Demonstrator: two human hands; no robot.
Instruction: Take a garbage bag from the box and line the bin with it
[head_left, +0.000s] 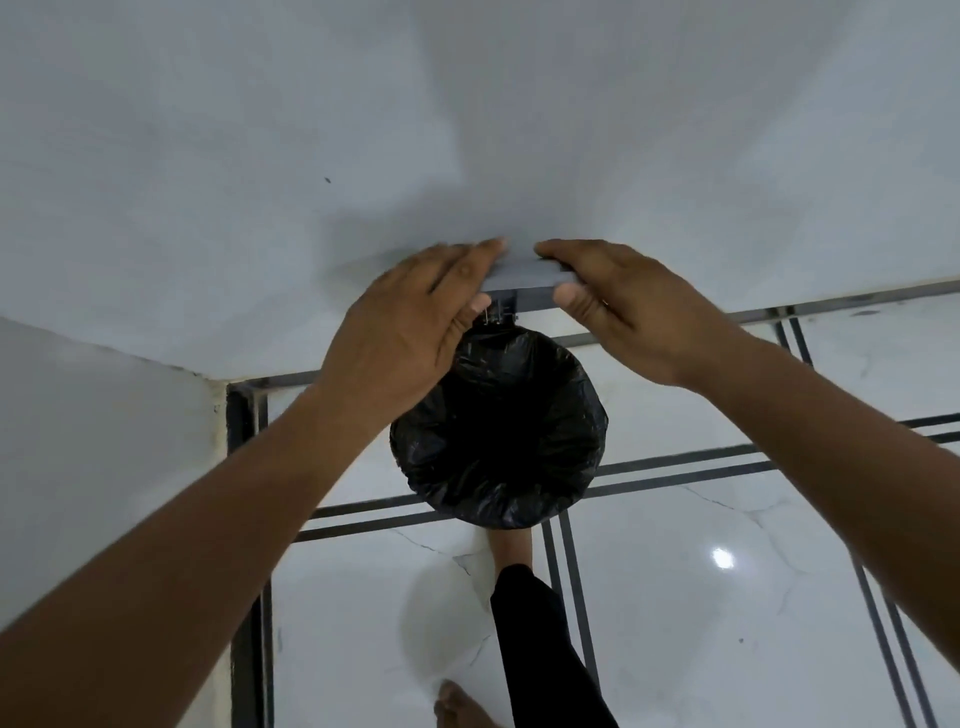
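Note:
A round bin stands on the floor against the wall, its mouth lined with a black garbage bag (498, 431) whose edge is folded over the rim. The bin's grey lid (519, 275) stands raised above a metal hinge (501, 312). My left hand (410, 322) holds the lid's left end, fingers over the top and thumb underneath. My right hand (634, 306) holds the right end the same way. The box of bags is out of view.
A white wall (467, 130) rises just behind the bin, and a second wall (78, 441) forms a corner at the left. The glossy white tiled floor (727, 597) has dark stripes. One bare foot (511, 545) is at the bin's base, and the other foot (462, 706) is nearer me.

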